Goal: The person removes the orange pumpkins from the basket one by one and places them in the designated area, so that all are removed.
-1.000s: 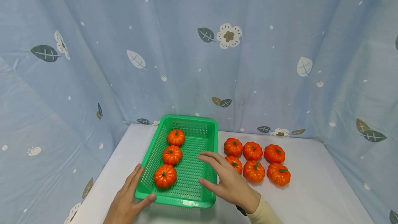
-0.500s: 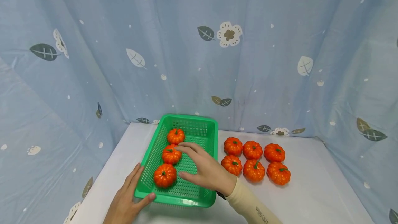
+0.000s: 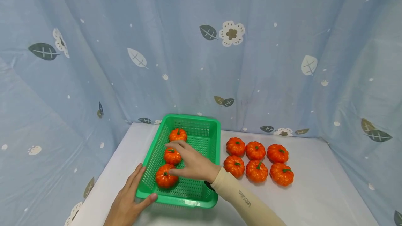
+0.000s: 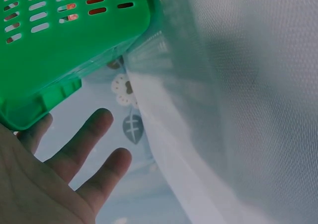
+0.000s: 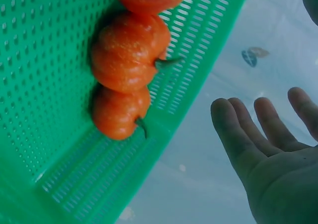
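hovering over the green plastic basket: right hand, fingers spread, grip holding nothing. thumb above the near pumpkin, fingertips over the far edge of the middle pumpkin; right wrist view shows the hand apart from both. those two plus the far pumpkin sit in a line along the basket's left wall, neighbours touching. left hand at the near left corner, fingers straight along the outside, thumb at front rim, not curled round it. six more pumpkins on the white worktop, right of the basket, two rows of three.
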`<act>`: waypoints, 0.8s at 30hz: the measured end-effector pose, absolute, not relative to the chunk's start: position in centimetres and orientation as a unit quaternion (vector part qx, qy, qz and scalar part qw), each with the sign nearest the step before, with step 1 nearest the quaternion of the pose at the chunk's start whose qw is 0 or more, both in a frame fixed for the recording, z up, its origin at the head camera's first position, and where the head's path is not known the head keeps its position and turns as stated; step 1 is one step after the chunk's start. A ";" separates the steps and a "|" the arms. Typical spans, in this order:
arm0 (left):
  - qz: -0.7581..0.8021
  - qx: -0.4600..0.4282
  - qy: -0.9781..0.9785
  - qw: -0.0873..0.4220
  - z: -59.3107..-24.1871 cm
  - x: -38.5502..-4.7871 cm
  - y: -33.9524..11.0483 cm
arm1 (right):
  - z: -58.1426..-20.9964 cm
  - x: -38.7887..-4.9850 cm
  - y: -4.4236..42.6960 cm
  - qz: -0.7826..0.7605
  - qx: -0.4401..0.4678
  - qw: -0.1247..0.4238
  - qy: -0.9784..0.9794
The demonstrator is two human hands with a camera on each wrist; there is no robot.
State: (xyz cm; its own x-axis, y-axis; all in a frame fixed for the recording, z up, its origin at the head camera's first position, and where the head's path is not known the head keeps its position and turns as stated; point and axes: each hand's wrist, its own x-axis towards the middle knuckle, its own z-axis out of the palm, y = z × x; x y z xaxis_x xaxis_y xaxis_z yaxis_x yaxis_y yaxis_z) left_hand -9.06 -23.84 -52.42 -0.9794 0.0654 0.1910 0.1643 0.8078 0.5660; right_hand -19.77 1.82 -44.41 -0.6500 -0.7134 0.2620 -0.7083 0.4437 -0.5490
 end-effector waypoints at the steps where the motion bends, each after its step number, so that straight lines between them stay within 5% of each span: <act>1: -0.304 -0.061 -0.947 0.081 -52.4 -9.1 -23.9 | -44.6 -19.9 1.6 -0.316 -0.419 0.008 0.851; 24: -0.307 -0.060 -0.946 0.083 -52.8 -9.3 -23.8 | -48.0 -20.7 -1.0 -0.186 -0.425 0.096 0.881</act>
